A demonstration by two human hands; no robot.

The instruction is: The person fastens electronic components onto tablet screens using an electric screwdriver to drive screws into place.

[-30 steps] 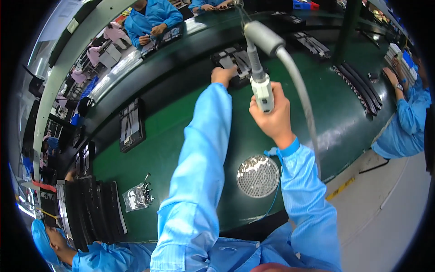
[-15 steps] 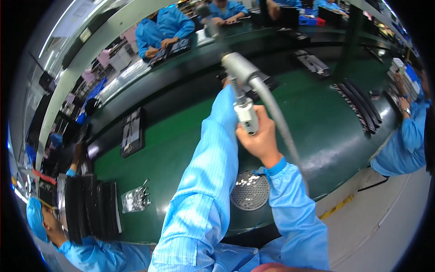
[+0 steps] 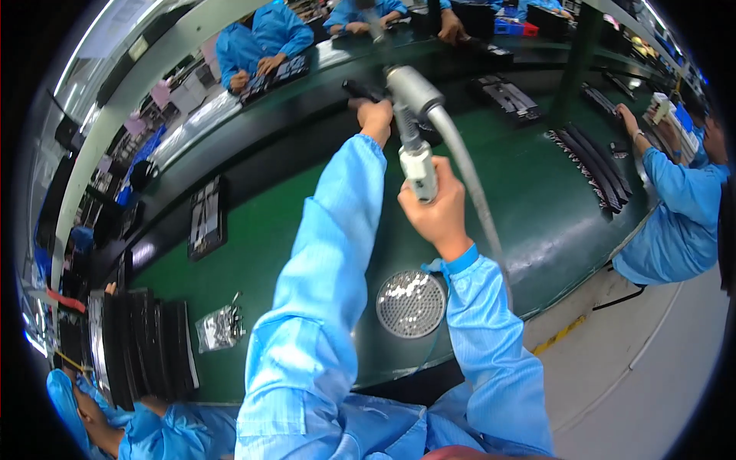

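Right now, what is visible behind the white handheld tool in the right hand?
Behind the tool, part of a dark object and the green tabletop show. The tool covers some of that object; I cannot see its full shape.

I can't read a word or number from here: the pale power driver at centre, the clear plastic bag at lower left and the yellow floor strip at lower right show nothing legible to me.

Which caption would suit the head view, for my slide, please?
Right hand holds a white handheld tool over a green table; left hand at a black item.
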